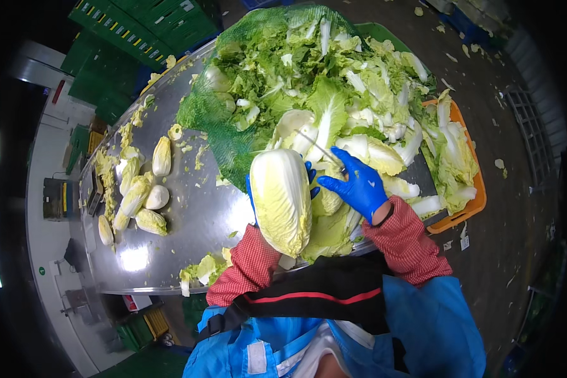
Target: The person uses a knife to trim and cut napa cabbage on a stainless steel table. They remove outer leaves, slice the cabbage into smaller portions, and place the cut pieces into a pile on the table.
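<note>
A napa cabbage (281,201), pale with bare white outer ribs, rests in my left hand (312,178). That hand, in a blue glove, cups it from behind; only fingertips at its right side and a strip at its left edge show. To the right, my right hand (360,185), also in a blue glove, holds a knife (322,151). The blade points up and left over the leaves, and most of the handle is hidden by the fingers. Beyond both hands rises a heap of loose cabbage leaves (307,71), partly inside green mesh netting (234,153).
Several small cabbages (137,196) lie at the left on the steel table (203,203), among leaf scraps. An orange crate (477,198) with leaves stands at the right. Stacked green crates (123,33) are at the far left. Scraps litter the floor (501,141).
</note>
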{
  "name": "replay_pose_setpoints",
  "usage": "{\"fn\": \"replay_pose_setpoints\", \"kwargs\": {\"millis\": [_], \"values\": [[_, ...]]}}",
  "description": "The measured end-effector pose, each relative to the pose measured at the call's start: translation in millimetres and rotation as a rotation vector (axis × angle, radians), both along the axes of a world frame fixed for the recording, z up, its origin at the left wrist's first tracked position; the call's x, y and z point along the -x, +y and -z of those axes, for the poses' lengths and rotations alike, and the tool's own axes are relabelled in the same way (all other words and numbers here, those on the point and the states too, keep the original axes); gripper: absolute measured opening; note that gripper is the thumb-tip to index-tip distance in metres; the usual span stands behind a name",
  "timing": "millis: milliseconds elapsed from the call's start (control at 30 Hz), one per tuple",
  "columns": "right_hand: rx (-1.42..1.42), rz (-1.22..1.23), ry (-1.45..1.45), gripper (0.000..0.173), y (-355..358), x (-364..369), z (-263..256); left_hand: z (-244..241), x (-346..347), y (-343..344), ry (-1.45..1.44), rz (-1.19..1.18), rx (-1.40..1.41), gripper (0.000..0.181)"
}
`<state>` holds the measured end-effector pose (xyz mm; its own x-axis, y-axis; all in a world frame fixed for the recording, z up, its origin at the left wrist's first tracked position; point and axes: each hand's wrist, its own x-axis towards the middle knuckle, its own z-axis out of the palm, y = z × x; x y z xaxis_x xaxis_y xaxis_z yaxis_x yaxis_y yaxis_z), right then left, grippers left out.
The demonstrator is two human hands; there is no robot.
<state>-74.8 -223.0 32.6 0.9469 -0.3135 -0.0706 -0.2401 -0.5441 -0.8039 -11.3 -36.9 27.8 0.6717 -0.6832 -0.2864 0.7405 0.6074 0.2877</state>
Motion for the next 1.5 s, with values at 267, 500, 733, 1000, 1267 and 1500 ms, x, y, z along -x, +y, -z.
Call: {"fn": "replay_pose_setpoints", "kwargs": {"millis": [267, 500, 733, 1000, 1267, 1500], "values": [[-0.639, -0.069, 0.122, 0.071, 20.1, -1.9, -10.2, 18.1, -33.6, 28.3, -0.236, 0.135, -0.243, 0.065], [-0.221, -0.151, 0.015, 0.072, 39.7, -1.8, 7.3, 41.3, -17.7, 35.4, -0.556, -0.089, -0.594, 0.068], [0.075, -0.105, -0.013, 0.076, 63.9, 4.3, 6.2, 37.3, -15.1, 41.3, -0.64, -0.075, -0.665, 0.072], [-0.373, -0.04, -0.08, 0.055, 21.7, -3.9, 49.6, 40.4, -9.2, 65.2, -0.479, 0.131, -0.448, 0.069], [-0.061, -0.172, 0.164, 0.081, 45.4, -11.0, 10.1, 24.6, -18.6, 83.7, -0.021, 0.02, -0.273, 0.067], [-0.447, -0.332, 0.129, 0.039, 96.7, -17.2, -1.9, 34.7, -51.8, 118.6, -0.04, -0.31, -0.215, 0.061]]}}
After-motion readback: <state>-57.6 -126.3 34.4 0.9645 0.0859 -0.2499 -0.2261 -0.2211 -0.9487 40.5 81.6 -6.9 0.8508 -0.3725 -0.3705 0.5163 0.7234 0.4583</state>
